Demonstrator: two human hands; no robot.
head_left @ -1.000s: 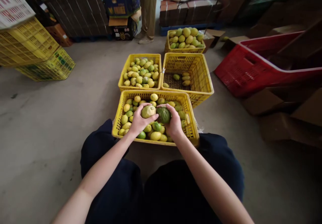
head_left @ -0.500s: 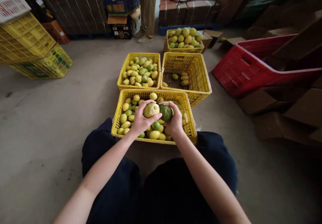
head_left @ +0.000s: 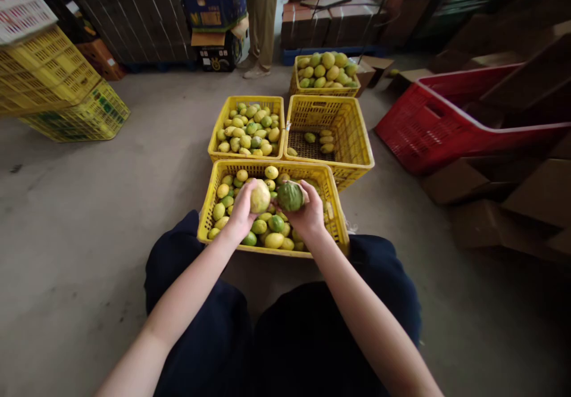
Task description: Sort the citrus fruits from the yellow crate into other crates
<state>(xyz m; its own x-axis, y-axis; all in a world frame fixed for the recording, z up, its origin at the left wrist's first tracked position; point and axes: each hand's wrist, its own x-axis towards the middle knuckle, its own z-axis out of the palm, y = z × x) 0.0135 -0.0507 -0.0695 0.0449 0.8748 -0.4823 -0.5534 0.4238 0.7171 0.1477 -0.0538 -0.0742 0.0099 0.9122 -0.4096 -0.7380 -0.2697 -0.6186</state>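
Our left hand (head_left: pixel 243 209) has its fingers wrapped around a yellow fruit (head_left: pixel 260 197); our right hand (head_left: pixel 307 213) grips a green fruit (head_left: pixel 290 196), over the near basket (head_left: pixel 332 203) full of fruit.

A yellowish fruit (head_left: pixel 260 196) is held in the grip of the left hand (head_left: pixel 243 211), and a green fruit (head_left: pixel 289 196) is held in the right hand (head_left: pixel 307 213), both above the near yellow crate (head_left: pixel 339 225) of mixed fruit. Two further yellow crates are set side by side just behind it: the left crate (head_left: pixel 215 134) well filled, the right crate (head_left: pixel 361 138) holding only a few fruits. A red crate (head_left: pixel 419 132) is tilted on the floor (head_left: pixel 89 206) to the right, and a person's legs (head_left: pixel 262 16) are seen at the far end.
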